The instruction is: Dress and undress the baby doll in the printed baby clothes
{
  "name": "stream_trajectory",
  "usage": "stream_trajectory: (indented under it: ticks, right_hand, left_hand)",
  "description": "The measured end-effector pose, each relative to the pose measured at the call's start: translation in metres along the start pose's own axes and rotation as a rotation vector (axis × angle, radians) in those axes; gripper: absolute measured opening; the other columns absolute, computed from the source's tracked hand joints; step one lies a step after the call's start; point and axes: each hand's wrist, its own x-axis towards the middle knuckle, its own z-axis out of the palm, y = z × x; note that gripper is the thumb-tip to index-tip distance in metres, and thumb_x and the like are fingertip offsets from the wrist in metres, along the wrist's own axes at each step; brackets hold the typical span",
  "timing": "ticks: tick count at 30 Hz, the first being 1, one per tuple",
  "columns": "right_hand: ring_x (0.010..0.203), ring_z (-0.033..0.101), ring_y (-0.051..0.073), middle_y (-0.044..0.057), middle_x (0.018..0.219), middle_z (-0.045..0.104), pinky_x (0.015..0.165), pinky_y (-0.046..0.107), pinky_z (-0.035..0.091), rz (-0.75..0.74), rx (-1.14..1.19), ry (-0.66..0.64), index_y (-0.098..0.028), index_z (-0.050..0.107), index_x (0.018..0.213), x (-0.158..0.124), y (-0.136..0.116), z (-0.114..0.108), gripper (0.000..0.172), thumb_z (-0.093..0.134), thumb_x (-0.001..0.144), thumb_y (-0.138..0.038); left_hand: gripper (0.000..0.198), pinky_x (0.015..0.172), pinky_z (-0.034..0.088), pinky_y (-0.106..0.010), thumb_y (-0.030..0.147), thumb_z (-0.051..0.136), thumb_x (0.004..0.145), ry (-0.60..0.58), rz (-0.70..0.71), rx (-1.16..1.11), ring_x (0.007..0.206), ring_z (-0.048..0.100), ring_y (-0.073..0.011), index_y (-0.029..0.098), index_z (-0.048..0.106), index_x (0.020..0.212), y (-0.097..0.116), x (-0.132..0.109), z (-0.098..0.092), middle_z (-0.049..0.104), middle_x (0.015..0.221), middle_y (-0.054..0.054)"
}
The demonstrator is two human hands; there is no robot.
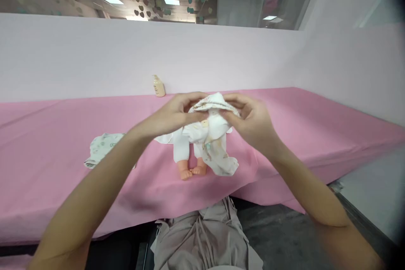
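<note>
A white baby garment (218,130) with a small coloured print is bunched up between my two hands. My left hand (182,112) grips its left edge, thumb in front and fingers behind. My right hand (253,118) pinches the right edge in the same way, so the upper rim is spread between them. The lower part hangs down on the right. Behind and below it a baby doll (181,147) lies on its back, with white legs and bare feet pointing towards me. The garment and my hands hide the doll's head and upper body.
A pink sheet (136,194) covers the table. A folded pale printed cloth (103,145) lies at left, partly behind my left forearm. A yellowish pump bottle (158,86) stands by the white wall (95,59) at the back, below a window.
</note>
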Motion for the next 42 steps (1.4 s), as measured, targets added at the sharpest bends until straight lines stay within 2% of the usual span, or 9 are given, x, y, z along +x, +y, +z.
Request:
stream_trajectory:
  ticks: [6,11,14,17,21,25,31,37,42]
  right_hand:
    - [0.085,0.067,0.014,-0.004,0.085,0.069,0.079,0.031,0.056,-0.228,-0.167,0.074,-0.023,0.072,0.086,0.027,-0.029,-0.033,0.011,0.073,0.076,-0.027]
    - [0.089,0.066,0.012,-0.005,0.088,0.071,0.082,0.027,0.053,-0.296,-0.001,0.077,-0.024,0.074,0.088,0.060,-0.050,-0.046,0.010,0.070,0.080,-0.028]
    - [0.087,0.067,0.012,-0.004,0.088,0.071,0.080,0.027,0.053,-0.146,0.047,0.172,-0.020,0.070,0.088,0.090,-0.013,-0.035,0.013,0.071,0.078,-0.028]
    - [0.089,0.067,0.014,0.003,0.098,0.069,0.079,0.027,0.053,0.150,-0.081,0.197,-0.013,0.061,0.109,0.113,0.066,-0.010,0.035,0.066,0.081,-0.033]
    - [0.100,0.063,0.025,0.015,0.105,0.066,0.090,0.039,0.049,0.311,-0.473,0.122,-0.006,0.060,0.111,0.106,0.174,0.029,0.033,0.057,0.083,-0.024]
    - [0.117,0.054,0.027,0.017,0.122,0.059,0.102,0.041,0.039,0.200,-0.553,0.018,-0.010,0.058,0.119,0.078,0.226,0.070,0.038,0.057,0.083,-0.023]
    - [0.117,0.052,0.027,0.013,0.122,0.060,0.105,0.040,0.034,0.027,-0.606,-0.169,-0.014,0.058,0.121,0.061,0.242,0.107,0.039,0.061,0.084,-0.027]
    - [0.093,0.054,0.026,0.009,0.091,0.061,0.090,0.038,0.038,-0.150,-0.774,-0.063,-0.016,0.063,0.091,0.044,0.250,0.110,0.011,0.056,0.082,-0.018]
    - [0.079,0.049,0.022,0.006,0.078,0.054,0.077,0.034,0.038,-0.263,-0.823,0.036,-0.019,0.055,0.073,0.038,0.249,0.110,0.013,0.049,0.077,-0.008]
  left_hand:
    - [0.022,0.073,0.052,-0.029,0.027,0.065,0.077,0.261,0.123,0.551,0.073,0.065,-0.0125,0.014,0.075,0.093,0.036,-0.021,-0.059,0.066,0.073,0.004]
    - [0.040,0.080,0.047,-0.036,0.037,0.063,0.077,0.509,0.344,0.472,0.101,0.064,-0.0206,0.012,0.069,0.108,0.060,-0.027,-0.086,0.064,0.092,0.004]
    - [0.043,0.077,0.051,-0.031,0.037,0.067,0.076,0.682,0.338,0.404,0.085,0.066,-0.0126,0.011,0.067,0.110,0.027,-0.017,-0.093,0.066,0.088,0.002]
    - [0.040,0.063,0.052,-0.024,0.036,0.073,0.071,0.803,0.101,0.429,0.061,0.058,-0.0075,0.011,0.071,0.102,-0.047,-0.004,-0.083,0.063,0.069,0.001]
    - [0.033,0.088,0.052,-0.034,0.028,0.056,0.082,0.621,-0.166,0.578,0.100,0.062,-0.0211,0.017,0.066,0.112,-0.161,0.005,-0.040,0.067,0.113,-0.007]
    - [0.044,0.110,0.036,-0.041,0.038,0.051,0.088,0.421,-0.148,0.571,0.127,0.048,-0.0244,0.019,0.055,0.128,-0.231,0.004,0.002,0.055,0.136,-0.008]
    - [0.057,0.110,0.032,-0.043,0.047,0.048,0.090,0.380,-0.135,0.518,0.129,0.042,-0.0266,0.017,0.043,0.139,-0.257,0.002,0.017,0.047,0.140,-0.012]
    - [0.027,0.087,0.041,-0.038,0.037,0.061,0.084,0.475,0.012,0.657,0.091,0.052,-0.0234,0.018,0.066,0.103,-0.250,-0.002,0.022,0.063,0.091,-0.006]
    - [0.013,0.080,0.041,-0.034,0.029,0.060,0.084,0.545,0.209,0.793,0.086,0.053,-0.0217,0.018,0.068,0.087,-0.233,-0.006,0.028,0.066,0.086,-0.007]
